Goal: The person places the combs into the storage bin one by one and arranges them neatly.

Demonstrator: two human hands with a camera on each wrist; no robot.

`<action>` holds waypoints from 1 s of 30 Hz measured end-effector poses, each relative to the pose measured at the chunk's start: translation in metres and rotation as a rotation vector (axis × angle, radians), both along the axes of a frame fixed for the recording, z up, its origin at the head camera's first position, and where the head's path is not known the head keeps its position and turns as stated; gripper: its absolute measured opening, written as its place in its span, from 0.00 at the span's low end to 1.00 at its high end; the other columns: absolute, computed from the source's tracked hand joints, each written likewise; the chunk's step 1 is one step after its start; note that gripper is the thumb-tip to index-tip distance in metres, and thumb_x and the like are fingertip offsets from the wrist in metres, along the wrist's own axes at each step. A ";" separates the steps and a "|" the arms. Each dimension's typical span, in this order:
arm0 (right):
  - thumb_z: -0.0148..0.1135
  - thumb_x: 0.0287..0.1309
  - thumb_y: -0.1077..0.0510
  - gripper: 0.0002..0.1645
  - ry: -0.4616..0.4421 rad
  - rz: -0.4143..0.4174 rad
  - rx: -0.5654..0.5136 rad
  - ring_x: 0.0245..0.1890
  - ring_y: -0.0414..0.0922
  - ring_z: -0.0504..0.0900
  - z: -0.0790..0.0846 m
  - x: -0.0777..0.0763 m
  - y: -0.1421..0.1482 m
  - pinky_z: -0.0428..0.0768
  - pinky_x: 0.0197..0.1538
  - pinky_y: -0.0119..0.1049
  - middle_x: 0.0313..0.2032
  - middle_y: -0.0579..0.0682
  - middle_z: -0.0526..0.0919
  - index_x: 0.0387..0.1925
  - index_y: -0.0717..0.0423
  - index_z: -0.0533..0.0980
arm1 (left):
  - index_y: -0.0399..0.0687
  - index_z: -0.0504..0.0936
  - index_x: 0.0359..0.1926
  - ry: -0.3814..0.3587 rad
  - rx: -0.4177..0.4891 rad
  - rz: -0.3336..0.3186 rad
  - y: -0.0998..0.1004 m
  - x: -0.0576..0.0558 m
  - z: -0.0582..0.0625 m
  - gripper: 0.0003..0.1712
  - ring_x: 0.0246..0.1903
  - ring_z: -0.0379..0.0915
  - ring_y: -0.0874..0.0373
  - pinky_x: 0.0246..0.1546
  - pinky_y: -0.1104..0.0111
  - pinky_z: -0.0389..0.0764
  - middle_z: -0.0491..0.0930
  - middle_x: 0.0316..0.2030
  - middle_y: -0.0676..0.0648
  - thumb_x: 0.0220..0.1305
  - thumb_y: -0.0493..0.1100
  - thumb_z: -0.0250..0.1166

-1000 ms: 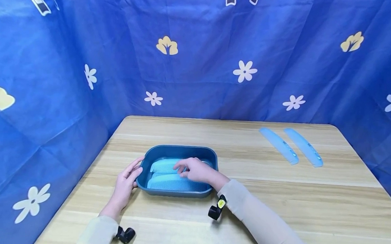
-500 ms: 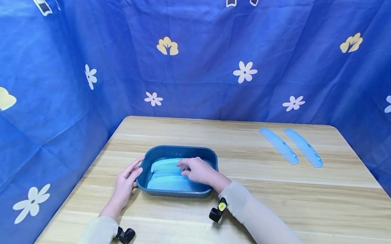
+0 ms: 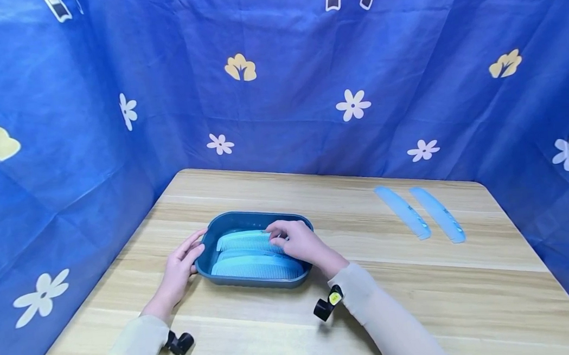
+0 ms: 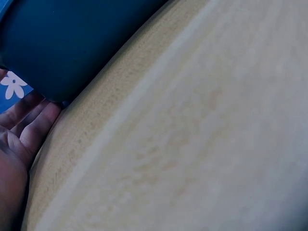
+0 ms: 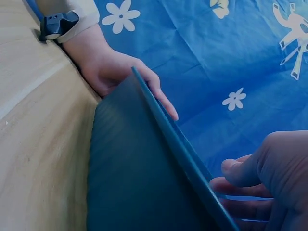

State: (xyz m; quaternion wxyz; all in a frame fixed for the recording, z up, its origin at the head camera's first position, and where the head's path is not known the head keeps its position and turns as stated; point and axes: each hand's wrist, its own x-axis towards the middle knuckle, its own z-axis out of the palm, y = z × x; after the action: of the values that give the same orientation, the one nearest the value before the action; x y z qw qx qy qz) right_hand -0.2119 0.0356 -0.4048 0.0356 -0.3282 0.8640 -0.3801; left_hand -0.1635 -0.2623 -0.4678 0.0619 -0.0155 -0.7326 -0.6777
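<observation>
Blue flowered cloth (image 3: 290, 117) hangs behind the tub and on both sides of it, closing off your reach at the back. The wooden table (image 3: 342, 326) runs under the tub, with its widest stretch to the tub's right, where your arm has most room. The tub (image 3: 252, 282) has a raised rim, the edge your right wrist has to clear.

Your left hand (image 3: 176, 271) rests against the tub's left end, fingers stretched rather than clenched, probably to stop it sliding. Your right hand (image 3: 295, 242) is over the tub's right half, fingers bent and thumb close to the index finger; I cannot tell whether they pinch anything.

In the tub, the back comb (image 3: 244, 241) and the front comb (image 3: 256, 267) lie lengthwise, presumably because they fit best that way. Well to the tub's right, two loose combs (image 3: 437, 214) lie slantwise side by side, with a gap between.
</observation>
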 end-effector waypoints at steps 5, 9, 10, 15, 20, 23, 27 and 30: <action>0.59 0.60 0.61 0.15 0.012 -0.009 -0.038 0.35 0.37 0.77 0.000 -0.001 0.005 0.75 0.37 0.29 0.35 0.43 0.82 0.49 0.57 0.77 | 0.45 0.65 0.66 0.008 0.004 0.001 -0.001 0.001 0.000 0.27 0.35 0.75 0.64 0.28 0.72 0.80 0.71 0.47 0.47 0.68 0.46 0.55; 0.59 0.61 0.60 0.14 -0.018 -0.045 -0.069 0.35 0.38 0.77 -0.001 -0.001 0.009 0.76 0.38 0.30 0.35 0.42 0.81 0.49 0.56 0.77 | 0.45 0.65 0.66 0.013 0.003 -0.001 -0.001 0.001 0.000 0.27 0.35 0.75 0.64 0.28 0.72 0.80 0.72 0.46 0.47 0.68 0.47 0.55; 0.59 0.61 0.60 0.14 -0.029 -0.058 -0.076 0.36 0.38 0.77 -0.001 -0.001 0.010 0.76 0.38 0.31 0.36 0.42 0.81 0.49 0.55 0.77 | 0.45 0.65 0.66 0.013 0.002 -0.001 -0.002 0.001 0.000 0.27 0.35 0.75 0.64 0.28 0.72 0.80 0.72 0.46 0.47 0.68 0.47 0.55; 0.58 0.61 0.60 0.14 -0.044 -0.087 -0.112 0.37 0.38 0.77 -0.001 -0.001 0.016 0.77 0.40 0.31 0.38 0.43 0.81 0.49 0.54 0.77 | 0.44 0.66 0.65 0.014 0.003 0.004 -0.003 0.001 0.000 0.27 0.35 0.75 0.64 0.29 0.72 0.80 0.72 0.46 0.47 0.68 0.47 0.56; 0.58 0.61 0.61 0.14 -0.047 -0.099 -0.147 0.38 0.39 0.78 0.000 -0.001 0.021 0.77 0.41 0.32 0.40 0.48 0.82 0.50 0.53 0.77 | 0.45 0.66 0.65 0.013 -0.001 0.004 -0.002 0.000 0.001 0.27 0.35 0.75 0.64 0.29 0.71 0.80 0.71 0.47 0.45 0.68 0.47 0.56; 0.58 0.61 0.61 0.15 -0.054 -0.121 -0.172 0.38 0.39 0.78 0.002 -0.001 0.025 0.77 0.41 0.32 0.40 0.47 0.82 0.50 0.53 0.77 | 0.45 0.66 0.65 0.013 -0.003 0.002 -0.002 0.001 0.002 0.27 0.35 0.75 0.64 0.29 0.71 0.80 0.70 0.47 0.44 0.68 0.47 0.56; 0.59 0.61 0.60 0.14 -0.016 -0.162 -0.218 0.36 0.38 0.78 0.002 -0.002 0.029 0.78 0.40 0.31 0.38 0.44 0.82 0.49 0.52 0.78 | 0.46 0.66 0.66 0.012 -0.011 0.003 -0.002 0.001 0.002 0.27 0.35 0.75 0.64 0.29 0.72 0.80 0.70 0.47 0.45 0.68 0.47 0.56; 0.60 0.60 0.61 0.14 0.037 -0.190 -0.278 0.34 0.38 0.78 0.000 -0.004 0.033 0.78 0.38 0.31 0.36 0.45 0.82 0.48 0.56 0.78 | 0.46 0.66 0.66 0.009 -0.016 0.003 -0.001 0.001 0.002 0.27 0.36 0.74 0.64 0.29 0.72 0.80 0.70 0.48 0.45 0.68 0.47 0.56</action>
State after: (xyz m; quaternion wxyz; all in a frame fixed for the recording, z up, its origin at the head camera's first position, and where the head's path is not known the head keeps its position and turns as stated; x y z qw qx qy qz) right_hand -0.2157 0.0689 -0.4047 -0.0622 -0.2539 0.8308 -0.4913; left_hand -0.1625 -0.2635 -0.4657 0.0663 -0.0179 -0.7379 -0.6714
